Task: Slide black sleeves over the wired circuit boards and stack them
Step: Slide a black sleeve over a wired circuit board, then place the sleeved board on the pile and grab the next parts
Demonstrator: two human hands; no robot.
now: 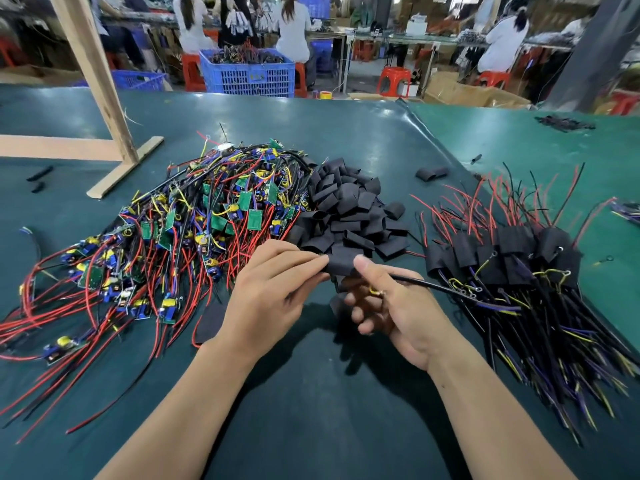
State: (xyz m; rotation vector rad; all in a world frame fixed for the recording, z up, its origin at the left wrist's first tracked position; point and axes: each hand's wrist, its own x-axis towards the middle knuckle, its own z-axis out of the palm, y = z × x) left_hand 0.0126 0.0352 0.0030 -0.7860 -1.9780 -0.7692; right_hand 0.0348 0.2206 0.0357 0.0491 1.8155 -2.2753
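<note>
Both hands meet over the green table, sharing one grip on a black sleeve: the left hand pinches its left end between thumb and fingertips, and the right hand pinches the right end with its thumb on top. Whether a circuit board sits inside that sleeve cannot be told, since the fingers and the sleeve itself cover it. A black cable runs out to the right of the grip, and a small yellow part shows beneath the right thumb, mostly hidden by the curled fingers. Directly beyond the grip lies the heap of loose sleeves, touching the held one from this angle. To the left of the grip and beyond it spreads the tangle of bare boards with red, black and yellow wires; the wires run off the left edge of view. To the right of the grip rests the stack of sleeved boards, their leads blurring toward the lower right corner. A flat dark piece lies partly under the left wrist, too hidden to name. Far beyond, a wooden stand, a blue crate and seated people are soft and indistinct.
</note>
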